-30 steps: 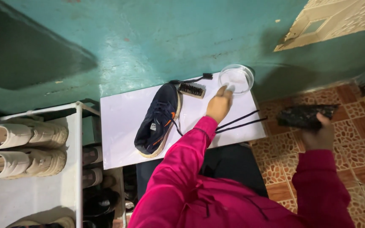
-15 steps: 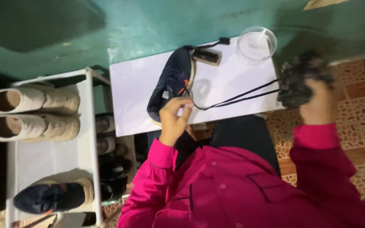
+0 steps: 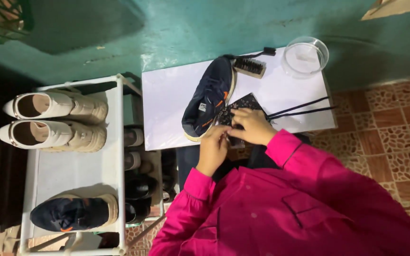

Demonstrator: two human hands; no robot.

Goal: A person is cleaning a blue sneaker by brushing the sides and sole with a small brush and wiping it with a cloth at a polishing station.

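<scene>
- Both hands meet at the near edge of the white bench: the left hand and the right hand are close together, fingers closed on a dark, speckled flat piece that lies just beside the navy shoe. It looks like an insole or a loose shoe part, but I cannot tell which.
- The navy shoe lies on its side on the bench, sole edge towards the person, orange accents showing on its flank. It appears to have no laces in it, which I judge from the two black laces stretched loose across the bench to the right of the hands.
- As a judgement: the shoe seems already stripped down, and the brushing and any refitting look still to come. The brush rests untouched at the far edge, against the shoe's toe end, and the clear round bowl stands apart at the far right corner.
- A matching navy shoe sits on the white shoe rack to the left, near its front end; whether it has been cleaned I cannot tell.
- A pair of cream shoes lies side by side further along the same rack top, with darker footwear on the lower shelves.
- No packages or signs show. The only label-like marks are a small pale patch on the navy shoe's tongue and a pale rectangle seen through the bowl.
</scene>
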